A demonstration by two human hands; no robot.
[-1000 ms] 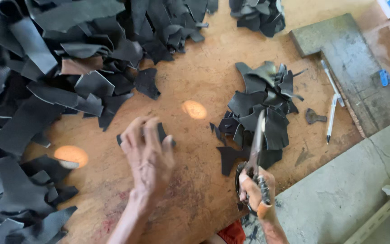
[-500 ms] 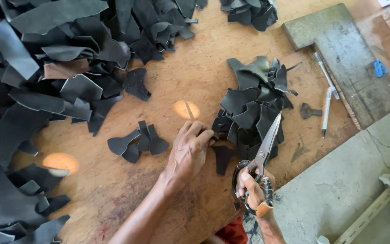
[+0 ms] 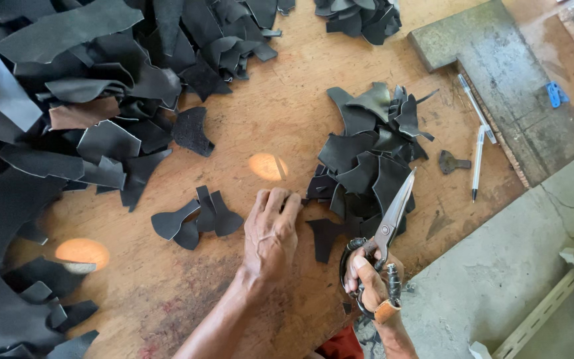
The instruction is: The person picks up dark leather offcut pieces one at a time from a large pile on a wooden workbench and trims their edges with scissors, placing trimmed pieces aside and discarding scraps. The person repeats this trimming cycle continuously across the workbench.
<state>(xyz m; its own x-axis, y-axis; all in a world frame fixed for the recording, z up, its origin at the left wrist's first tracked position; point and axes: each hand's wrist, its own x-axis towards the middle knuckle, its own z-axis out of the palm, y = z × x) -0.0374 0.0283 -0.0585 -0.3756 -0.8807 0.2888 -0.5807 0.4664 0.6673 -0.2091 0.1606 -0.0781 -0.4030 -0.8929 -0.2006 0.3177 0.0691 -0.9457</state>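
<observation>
The wooden table [image 3: 267, 133] is the broadest thing here, a worn orange-brown board with scuffs and two bright spots of sunlight. Across its left side sprawls a great heap of black leather offcuts [image 3: 54, 126], matt and limp, in irregular curved strips, with one brown piece among them. A grey slab [image 3: 499, 86] lies at the upper right edge, two pens [image 3: 478, 159] beside it.

Just right of centre sits a smaller pile of cut pieces [image 3: 367, 159], shapes more regular, stacked loosely within easy reach of both hands. A few flared pieces [image 3: 197, 216] lie apart, flat on the wood, left of the left hand.

The left hand [image 3: 270, 236] rests palm down, its fingers [image 3: 280, 199] curled at the near edge of the smaller pile, touching or almost touching a piece there; whether they grip it I cannot tell. The right hand [image 3: 370, 279] holds large metal scissors [image 3: 390, 223], fingers wrapped through the wound handles, blades nearly closed and pointing up over the pile, kept clear of the other hand.
</observation>
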